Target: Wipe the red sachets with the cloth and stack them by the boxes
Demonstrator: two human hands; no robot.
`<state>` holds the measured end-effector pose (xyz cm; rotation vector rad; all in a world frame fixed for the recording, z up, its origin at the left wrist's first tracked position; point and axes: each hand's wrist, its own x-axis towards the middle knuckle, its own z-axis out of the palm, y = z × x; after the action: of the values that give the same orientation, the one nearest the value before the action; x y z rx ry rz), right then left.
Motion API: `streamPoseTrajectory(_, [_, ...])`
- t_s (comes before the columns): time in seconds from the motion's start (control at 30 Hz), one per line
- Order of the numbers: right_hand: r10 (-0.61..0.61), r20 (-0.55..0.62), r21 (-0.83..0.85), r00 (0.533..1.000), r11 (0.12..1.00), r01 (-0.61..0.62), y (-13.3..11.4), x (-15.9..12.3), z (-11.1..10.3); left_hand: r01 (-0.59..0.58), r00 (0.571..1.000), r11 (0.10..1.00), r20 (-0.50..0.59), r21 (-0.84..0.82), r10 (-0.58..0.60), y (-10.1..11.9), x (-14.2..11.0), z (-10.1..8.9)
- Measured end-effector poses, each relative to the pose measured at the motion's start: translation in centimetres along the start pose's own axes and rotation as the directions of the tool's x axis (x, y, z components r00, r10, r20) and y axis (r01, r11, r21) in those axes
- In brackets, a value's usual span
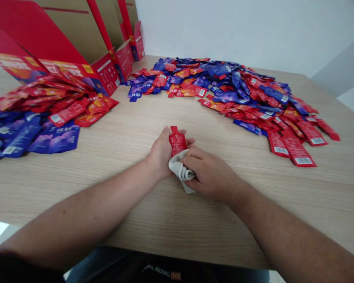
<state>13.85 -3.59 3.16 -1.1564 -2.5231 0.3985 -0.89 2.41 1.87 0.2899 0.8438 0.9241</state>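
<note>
Left hand point(161, 151): closed, fingers curled around the lower part of a red sachet point(177, 142), no spread of the fingers. Sachet: upright in the grip, top tab standing clear of the hand, above the near-central part of a pale wood-grain table point(112, 200) and between two heaps of sachets. Lower end of the sachet: hidden by fingers and cloth, condition not verifiable.

Right hand point(209, 173): fingers together and bent, pressed down over a bunched white cloth point(179, 169). Cloth: gathered against the base of the sachet, between both hands, one corner hanging toward the tabletop. Right thumb: out of sight, so any pinch cannot be confirmed.

Left-hand heap of red and blue sachets point(38, 122): spread along the left side of the table, well apart from both hands, front-most packets showing barcode panels. Far heap of red and blue sachets point(238, 94): a wide arc across the back and right of the table, also well apart from the hands. Red-and-kraft cardboard display boxes point(106, 65): in a row at the far left, flaps open, nearest box touching the left-hand heap. White wall point(238, 31): behind the table.
</note>
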Motion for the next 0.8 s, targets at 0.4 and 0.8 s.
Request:
streamPoseTrajectory(0.4, [0.3,-0.466,0.024,0.833,0.945,-0.327,3.8,1.6,-0.4,0.029,0.988,0.884,0.122,0.467,-0.097,-2.7,-2.0,1.4])
streamPoseTrajectory(0.8, [0.544,-0.36,0.157,0.758,0.836,-0.525,6.7,-0.3,0.2,-0.313,0.722,-0.476,0.532,0.822,0.442,16.4,-1.3,-6.6])
